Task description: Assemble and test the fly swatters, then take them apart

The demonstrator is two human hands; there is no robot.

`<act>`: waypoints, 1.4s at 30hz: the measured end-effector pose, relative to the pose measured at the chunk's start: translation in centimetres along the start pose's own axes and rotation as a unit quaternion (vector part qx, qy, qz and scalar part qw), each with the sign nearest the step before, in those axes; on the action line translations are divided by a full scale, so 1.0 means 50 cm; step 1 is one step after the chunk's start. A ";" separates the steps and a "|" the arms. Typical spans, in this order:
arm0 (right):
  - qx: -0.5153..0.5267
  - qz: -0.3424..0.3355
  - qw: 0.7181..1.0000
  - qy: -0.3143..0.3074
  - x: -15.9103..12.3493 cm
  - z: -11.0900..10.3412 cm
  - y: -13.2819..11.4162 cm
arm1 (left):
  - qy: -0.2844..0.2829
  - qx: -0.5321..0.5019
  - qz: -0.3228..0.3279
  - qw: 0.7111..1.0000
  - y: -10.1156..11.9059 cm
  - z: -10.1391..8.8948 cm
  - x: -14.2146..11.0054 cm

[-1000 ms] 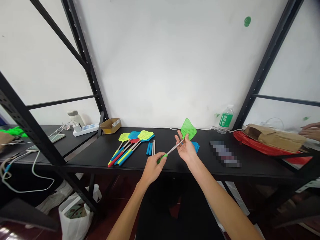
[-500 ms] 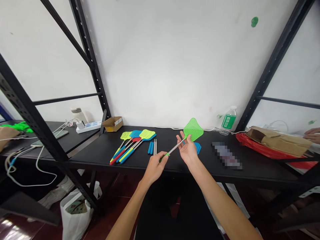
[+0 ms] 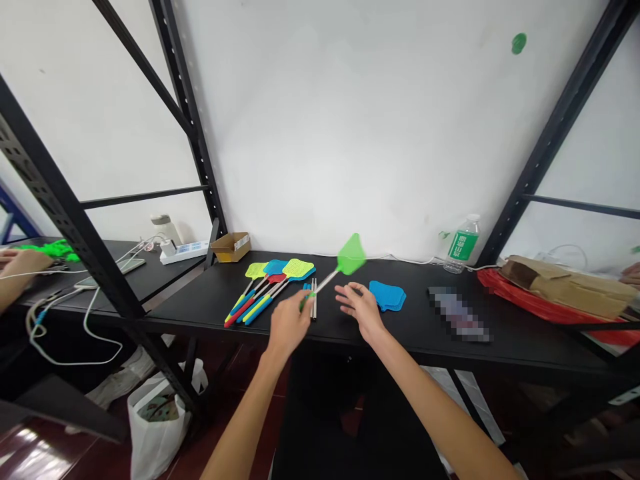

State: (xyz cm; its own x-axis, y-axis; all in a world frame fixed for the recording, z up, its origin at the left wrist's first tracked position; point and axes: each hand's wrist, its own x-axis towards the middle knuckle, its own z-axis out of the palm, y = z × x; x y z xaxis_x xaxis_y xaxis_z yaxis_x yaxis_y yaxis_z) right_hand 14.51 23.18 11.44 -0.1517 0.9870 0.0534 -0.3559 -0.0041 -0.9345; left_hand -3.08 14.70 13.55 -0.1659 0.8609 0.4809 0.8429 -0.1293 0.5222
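My left hand (image 3: 293, 320) is closed around the handle of a green fly swatter (image 3: 351, 255), whose head points up and to the right and is slightly blurred. My right hand (image 3: 361, 308) hangs over the table, apart from the swatter, its fingers spread and holding nothing. Just right of it lies a stack of blue swatter heads (image 3: 387, 295). Several assembled swatters (image 3: 299, 269) with yellow, blue and red parts lie side by side on the left. Bare metal rods (image 3: 315, 308) rest beyond my left hand, and blue handle grips (image 3: 307, 287) beside them are mostly hidden.
A small open cardboard box (image 3: 231, 248) and a power strip (image 3: 185, 252) stand left. A water bottle (image 3: 463, 244), a blurred-out flat item (image 3: 459, 315) and a paper package on red plastic (image 3: 565, 287) are right. Metal rack posts flank the black table (image 3: 410, 340). Another person's arm (image 3: 25, 273) shows far left.
My right hand has let go of the green swatter's head. My left hand has swung the swatter to the left, uncovering the blue heads. The view has shifted slightly.
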 end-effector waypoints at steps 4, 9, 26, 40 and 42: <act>-0.212 -0.025 0.975 -0.060 0.006 -0.015 0.023 | 0.089 0.168 -0.067 0.980 -0.089 -0.048 0.014; -0.462 -0.077 0.880 -0.078 0.019 0.019 0.013 | 0.102 0.286 -0.107 0.947 -0.149 -0.059 0.008; -0.469 0.005 0.876 -0.107 0.055 0.031 0.010 | -0.019 0.172 0.035 0.984 -0.074 0.042 0.012; 0.005 -0.010 1.000 -0.006 0.036 -0.038 0.028 | 0.126 0.004 -0.074 0.989 -0.082 0.008 0.023; 0.018 -0.007 1.000 -0.003 0.035 -0.038 0.024 | 0.095 -0.068 -0.056 0.992 -0.068 0.006 0.024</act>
State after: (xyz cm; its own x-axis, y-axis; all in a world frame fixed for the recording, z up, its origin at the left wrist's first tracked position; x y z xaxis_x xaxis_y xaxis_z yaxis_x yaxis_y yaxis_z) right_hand 15.59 25.19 9.74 -0.1514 0.9861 0.0681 -0.3908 0.0036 -0.9205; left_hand -5.99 16.33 12.13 -0.3592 0.7674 0.5311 0.7392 -0.1134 0.6638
